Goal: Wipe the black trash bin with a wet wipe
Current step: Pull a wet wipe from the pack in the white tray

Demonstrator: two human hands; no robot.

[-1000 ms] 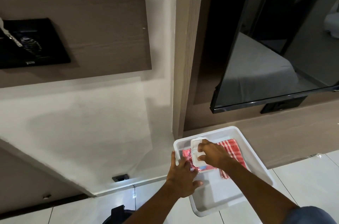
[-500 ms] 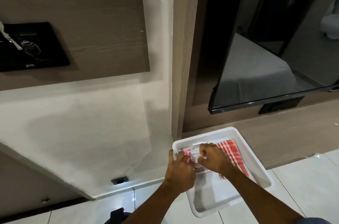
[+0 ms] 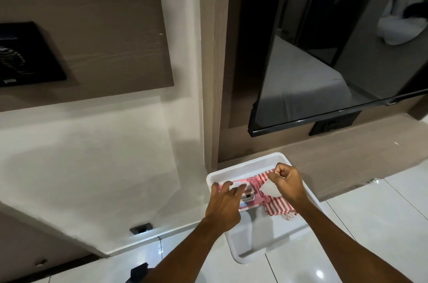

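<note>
A white plastic tray [image 3: 273,245] lies on the floor by the wall. In it is a pink wet-wipe pack [image 3: 247,199] with its white flip lid open. My left hand [image 3: 225,204] presses down on the pack with spread fingers. My right hand [image 3: 287,180] is raised to the right of the pack, pinching a white wet wipe [image 3: 271,189] that hangs from its fingers. Only a black corner [image 3: 139,272] at the bottom edge shows what may be the trash bin.
A red-and-white striped cloth [image 3: 276,205] lies in the tray under the wipe. A black TV [image 3: 335,51] hangs on the wood panel above. A floor socket [image 3: 141,228] sits at the wall base. Glossy white tiles [image 3: 382,224] surround the tray.
My right hand has left the pack's lid and moved up and right, drawing a white wipe out. My left hand stays pressed on the pack.
</note>
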